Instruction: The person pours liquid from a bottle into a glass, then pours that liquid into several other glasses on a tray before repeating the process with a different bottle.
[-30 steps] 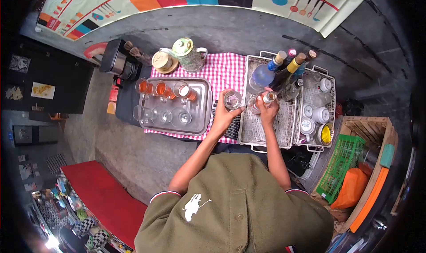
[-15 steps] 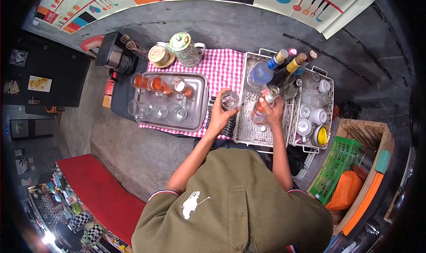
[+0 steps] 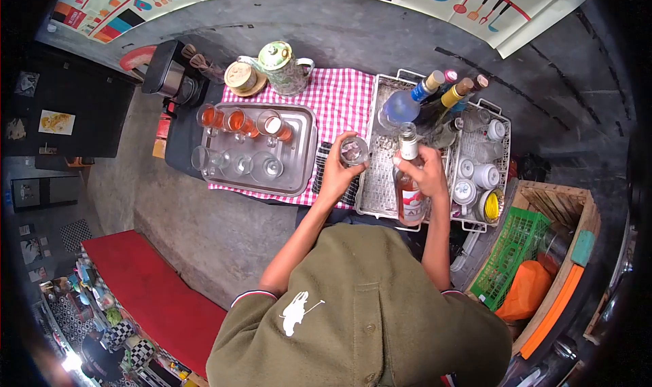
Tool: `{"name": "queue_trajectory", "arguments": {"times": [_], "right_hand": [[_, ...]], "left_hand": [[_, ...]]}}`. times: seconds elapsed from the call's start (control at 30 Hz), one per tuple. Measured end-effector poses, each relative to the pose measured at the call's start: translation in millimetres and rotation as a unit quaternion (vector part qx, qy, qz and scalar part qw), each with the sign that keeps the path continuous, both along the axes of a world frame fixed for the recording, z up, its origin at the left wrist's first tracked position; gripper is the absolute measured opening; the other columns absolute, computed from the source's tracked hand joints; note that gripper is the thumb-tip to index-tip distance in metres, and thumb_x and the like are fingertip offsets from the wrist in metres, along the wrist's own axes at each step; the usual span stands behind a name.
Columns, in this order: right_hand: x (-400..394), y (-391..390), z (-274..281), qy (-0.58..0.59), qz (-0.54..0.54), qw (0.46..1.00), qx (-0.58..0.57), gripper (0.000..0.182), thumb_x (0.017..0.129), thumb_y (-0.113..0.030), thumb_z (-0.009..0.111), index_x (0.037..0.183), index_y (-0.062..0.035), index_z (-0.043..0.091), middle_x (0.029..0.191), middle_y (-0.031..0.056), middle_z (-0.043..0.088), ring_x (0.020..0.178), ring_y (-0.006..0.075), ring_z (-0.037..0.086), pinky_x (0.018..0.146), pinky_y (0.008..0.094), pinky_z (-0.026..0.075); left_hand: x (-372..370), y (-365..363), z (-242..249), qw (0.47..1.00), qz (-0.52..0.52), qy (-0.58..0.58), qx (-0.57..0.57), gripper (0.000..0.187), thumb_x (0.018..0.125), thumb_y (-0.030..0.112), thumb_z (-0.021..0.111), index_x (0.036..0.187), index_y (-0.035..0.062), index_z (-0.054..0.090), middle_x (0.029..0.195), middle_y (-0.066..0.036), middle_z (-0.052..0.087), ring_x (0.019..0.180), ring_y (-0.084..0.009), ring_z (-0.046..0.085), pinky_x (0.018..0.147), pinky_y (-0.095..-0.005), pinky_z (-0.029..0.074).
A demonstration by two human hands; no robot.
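Note:
My left hand (image 3: 336, 175) is wrapped around a small clear glass (image 3: 354, 151) with pinkish pieces inside, held just left of the white wire basket (image 3: 377, 207). My right hand (image 3: 428, 174) grips a clear bottle (image 3: 411, 209) with a red and white label and a pale neck band. The bottle tilts over the basket, its base toward me and its uncapped-looking mouth pointing away. Bottle and glass are apart. To the left, a metal tray (image 3: 297, 185) carries several stemmed glasses, some holding red drink (image 3: 236, 121) and others clear (image 3: 266, 168).
Several bottles, including a blue one (image 3: 399, 110), stand at the basket's back. A second basket (image 3: 506, 156) holds jars and cups. A green teapot (image 3: 285, 78) and lidded cup (image 3: 240, 79) sit behind the tray. A wooden crate (image 3: 574, 207) is at right, a coffee maker (image 3: 165, 78) at left.
My right hand has moved right and nearer to me, tipping the bottle so its base swings toward me. The small white cap seen on the basket floor is now hidden. My left hand barely moves.

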State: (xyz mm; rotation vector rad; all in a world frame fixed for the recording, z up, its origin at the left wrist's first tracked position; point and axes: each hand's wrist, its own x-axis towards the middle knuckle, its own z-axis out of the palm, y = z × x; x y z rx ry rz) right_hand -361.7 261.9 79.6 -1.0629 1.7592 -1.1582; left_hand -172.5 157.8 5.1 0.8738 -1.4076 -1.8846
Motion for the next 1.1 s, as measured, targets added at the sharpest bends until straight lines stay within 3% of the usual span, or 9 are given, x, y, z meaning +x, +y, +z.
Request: {"name": "queue_trajectory", "arguments": {"times": [0.2, 0.43, 0.47, 0.67, 0.87, 0.97, 1.1], "right_hand": [[11, 4, 15, 0.048, 0.041, 0.997, 0.044, 0.036, 0.082, -0.027, 0.077, 0.096, 0.0057, 0.07, 0.07, 0.0121, 0.068, 0.062, 0.0127, 0.06, 0.061, 0.0336, 0.046], [10, 4, 14, 0.061, 0.155, 0.979, 0.119, 0.042, 0.08, -0.035, 0.078, 0.1, 0.0019, 0.072, 0.072, 0.0154, 0.069, 0.064, 0.0192, 0.062, 0.065, 0.0362, 0.049], [11, 4, 16, 0.06, 0.175, 0.977, 0.103, 0.041, 0.083, -0.034, 0.077, 0.09, 0.0051, 0.069, 0.066, 0.0084, 0.062, 0.062, 0.0122, 0.055, 0.06, 0.0339, 0.044], [12, 1, 16, 0.023, 0.206, 0.958, 0.196, 0.044, 0.084, -0.037, 0.077, 0.091, 0.0058, 0.069, 0.066, 0.0101, 0.063, 0.061, 0.0142, 0.056, 0.06, 0.0349, 0.045], [16, 1, 18, -0.034, 0.194, 0.942, 0.273, 0.043, 0.086, -0.038, 0.077, 0.093, 0.0032, 0.07, 0.068, 0.0064, 0.064, 0.057, 0.0136, 0.06, 0.05, 0.033, 0.052], [12, 4, 2, -0.025, 0.212, 0.935, 0.285, 0.056, 0.084, -0.043, 0.076, 0.1, 0.0098, 0.068, 0.075, 0.0161, 0.067, 0.059, 0.024, 0.071, 0.048, 0.0367, 0.058], [14, 4, 3, -0.037, 0.208, 0.927, 0.311, 0.059, 0.082, -0.045, 0.078, 0.101, 0.01, 0.068, 0.077, 0.0163, 0.068, 0.06, 0.0241, 0.071, 0.049, 0.0363, 0.059]], "left_hand": [[-2, 4, -4, 1.0, -0.007, 0.002, -0.008, 0.07, 0.073, -0.008, 0.077, 0.136, 0.0059, 0.048, 0.127, -0.008, 0.053, 0.116, -0.0163, 0.056, 0.098, -0.0302, 0.047], [-2, 11, -19, 0.999, -0.015, -0.022, -0.035, 0.073, 0.069, -0.007, 0.078, 0.136, 0.006, 0.05, 0.133, -0.01, 0.052, 0.119, -0.0188, 0.054, 0.1, -0.0318, 0.045], [-2, 11, -21, 0.999, -0.018, -0.019, -0.034, 0.074, 0.069, -0.007, 0.078, 0.136, 0.0063, 0.051, 0.133, -0.009, 0.052, 0.119, -0.0189, 0.054, 0.1, -0.0319, 0.045], [-2, 16, -23, 0.997, -0.028, -0.035, -0.063, 0.072, 0.068, -0.004, 0.076, 0.135, 0.0071, 0.051, 0.13, -0.01, 0.054, 0.12, -0.0217, 0.055, 0.098, -0.0326, 0.045], [-1, 20, -24, 0.993, -0.019, -0.047, -0.105, 0.072, 0.067, -0.004, 0.073, 0.134, 0.0092, 0.052, 0.128, -0.011, 0.056, 0.12, -0.0235, 0.054, 0.097, -0.0328, 0.044], [-2, 22, -22, 0.994, -0.019, -0.048, -0.1, 0.071, 0.066, -0.005, 0.071, 0.134, 0.0092, 0.053, 0.128, -0.011, 0.056, 0.12, -0.0241, 0.054, 0.097, -0.033, 0.044], [1, 24, -14, 0.988, -0.011, -0.066, -0.14, 0.071, 0.065, -0.005, 0.068, 0.133, 0.0078, 0.053, 0.128, -0.012, 0.055, 0.122, -0.0264, 0.053, 0.1, -0.0338, 0.043]]}}
